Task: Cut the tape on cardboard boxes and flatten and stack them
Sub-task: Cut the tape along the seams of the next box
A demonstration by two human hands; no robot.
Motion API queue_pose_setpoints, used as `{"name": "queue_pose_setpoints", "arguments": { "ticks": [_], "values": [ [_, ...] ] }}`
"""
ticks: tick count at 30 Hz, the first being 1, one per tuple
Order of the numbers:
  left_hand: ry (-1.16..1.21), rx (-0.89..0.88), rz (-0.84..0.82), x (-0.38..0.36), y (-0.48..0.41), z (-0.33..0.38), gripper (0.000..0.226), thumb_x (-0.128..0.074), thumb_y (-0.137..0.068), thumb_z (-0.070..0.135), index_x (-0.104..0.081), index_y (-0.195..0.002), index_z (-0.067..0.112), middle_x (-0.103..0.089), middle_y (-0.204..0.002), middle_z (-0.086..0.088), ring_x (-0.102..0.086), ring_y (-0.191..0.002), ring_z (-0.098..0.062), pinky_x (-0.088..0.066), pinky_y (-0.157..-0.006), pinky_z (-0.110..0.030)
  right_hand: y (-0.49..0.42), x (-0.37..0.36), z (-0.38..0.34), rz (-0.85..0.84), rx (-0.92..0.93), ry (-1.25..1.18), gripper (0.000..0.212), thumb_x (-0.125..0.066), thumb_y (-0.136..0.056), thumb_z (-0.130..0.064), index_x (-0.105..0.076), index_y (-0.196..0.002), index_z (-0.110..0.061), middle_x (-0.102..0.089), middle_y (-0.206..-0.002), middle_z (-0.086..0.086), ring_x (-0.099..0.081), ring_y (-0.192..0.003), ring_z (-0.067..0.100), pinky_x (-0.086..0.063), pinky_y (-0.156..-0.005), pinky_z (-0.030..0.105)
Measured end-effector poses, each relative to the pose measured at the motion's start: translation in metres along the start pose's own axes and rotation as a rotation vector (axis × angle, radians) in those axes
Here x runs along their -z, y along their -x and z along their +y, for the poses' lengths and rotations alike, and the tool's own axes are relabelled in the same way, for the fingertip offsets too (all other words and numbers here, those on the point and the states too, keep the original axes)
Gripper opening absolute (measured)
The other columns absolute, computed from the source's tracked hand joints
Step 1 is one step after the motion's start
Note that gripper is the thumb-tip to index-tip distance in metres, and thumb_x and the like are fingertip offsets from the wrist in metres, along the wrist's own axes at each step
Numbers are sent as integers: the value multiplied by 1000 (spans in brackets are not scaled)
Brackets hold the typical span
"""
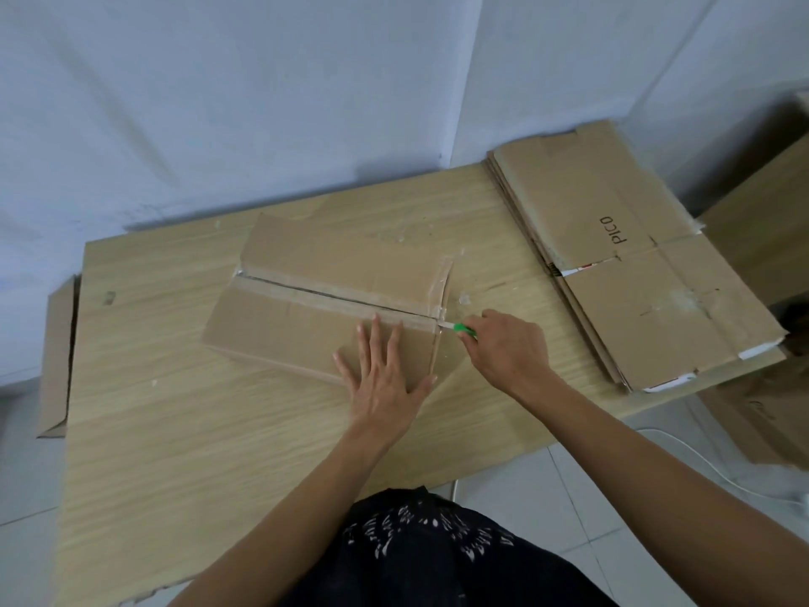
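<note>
A cardboard box (302, 273) lies on the wooden table (175, 431), its top seam covered with clear tape and slit open along most of its length. My left hand (385, 374) presses flat on the near flap with fingers spread. My right hand (508, 343) grips a green utility knife (459, 329), whose blade tip sits at the right end of the seam, at the box's corner. A stack of flattened boxes (634, 265), the top one printed "PICO", lies at the table's right end.
A wall runs along the table's far edge. Another cardboard piece (57, 357) leans beside the table's left side. More cardboard (761, 230) stands on the floor at the right. A white cable (700, 457) lies on the tiled floor.
</note>
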State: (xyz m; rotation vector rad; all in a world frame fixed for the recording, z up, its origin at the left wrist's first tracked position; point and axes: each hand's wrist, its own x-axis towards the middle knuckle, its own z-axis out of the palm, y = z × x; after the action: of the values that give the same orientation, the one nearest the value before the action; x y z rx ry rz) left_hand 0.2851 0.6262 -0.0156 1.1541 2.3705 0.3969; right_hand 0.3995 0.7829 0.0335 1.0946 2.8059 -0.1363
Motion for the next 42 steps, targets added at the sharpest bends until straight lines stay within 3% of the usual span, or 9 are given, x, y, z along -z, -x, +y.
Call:
{"name": "queue_pose_setpoints", "arguments": {
  "ticks": [11, 14, 18, 22, 24, 29, 31, 36, 42],
  "values": [
    [7, -3, -44, 9, -6, -3, 88, -45, -95, 66, 2, -161, 30, 31, -164, 6, 33, -149, -19, 20, -116, -59, -37, 2, 18, 24, -365, -292, 35, -36, -104, -42, -62, -99, -20, -65, -92, 2, -61, -78, 25, -47, -69, 36],
    [51, 45, 84, 33, -20, -26, 77, -45, -98, 61, -16, -160, 27, 10, -169, 6, 10, -155, -17, 7, -124, -53, -29, 2, 5, -183, -445, -677, 46, -42, -102, -48, -69, -100, -11, -68, -88, 6, -61, -72, 21, -49, -71, 36],
    [92, 333, 192, 90, -56, -82, 82, -60, -96, 45, -16, -160, 20, 4, -170, -6, 7, -156, -30, -3, -123, -56, 2, -4, -21, -502, -457, -849, 59, -56, -95, -57, -66, -116, -2, -57, -67, 1, -48, -52, 13, -34, -46, 24],
    [94, 471, 211, 119, -59, -135, 89, -65, -90, 52, -20, -159, 17, -13, -168, -10, -14, -153, -32, -18, -120, -55, 12, 6, -39, -857, -600, -1175, 46, -50, -100, -53, -44, -120, -12, -76, -92, 17, -73, -62, 22, -29, -35, 17],
    [-15, 446, 235, 121, -52, -142, 90, -65, -87, 57, -24, -156, 15, -30, -159, -15, -34, -142, -39, -32, -112, -54, 5, 4, -43, -763, -694, -1329, 25, -50, -104, -41, -41, -115, -21, -75, -100, 22, -74, -69, 27, -29, -32, 16],
    [16, 486, 296, 129, -38, -154, 103, -65, -84, 56, -10, -158, 9, -36, -141, -20, -39, -131, -41, -39, -102, -53, -18, -6, -46, 50, -848, -1561, 11, -59, -95, -9, -55, -94, -18, -56, -89, 7, -70, -71, 20, -20, -32, 18],
    [12, 448, 311, 134, -37, -165, 105, -67, -84, 55, -5, -160, 14, -31, -143, -17, -34, -131, -38, -36, -105, -52, -19, -2, -61, 34, -828, -1533, 9, -58, -95, -7, -58, -97, -16, -60, -90, 4, -72, -84, 27, -20, -32, 18],
    [133, 309, 61, 144, -49, -184, 100, -65, -92, 46, 4, -162, 23, -13, -166, -14, -22, -150, -34, -27, -117, -54, -15, -11, -105, -145, -710, -1137, 11, -58, -90, -24, -61, -80, -22, -56, -74, 1, -49, -58, 16, -30, -46, 25],
    [188, 192, -137, 129, -17, -172, 89, -60, -98, 43, 1, -161, 26, -45, -147, -24, -50, -130, -43, -42, -109, -50, -19, -6, -132, -136, -588, -918, 41, -62, -86, -10, -64, -126, -17, -65, -109, 0, -60, -112, 26, -45, -89, 32]
  ]
}}
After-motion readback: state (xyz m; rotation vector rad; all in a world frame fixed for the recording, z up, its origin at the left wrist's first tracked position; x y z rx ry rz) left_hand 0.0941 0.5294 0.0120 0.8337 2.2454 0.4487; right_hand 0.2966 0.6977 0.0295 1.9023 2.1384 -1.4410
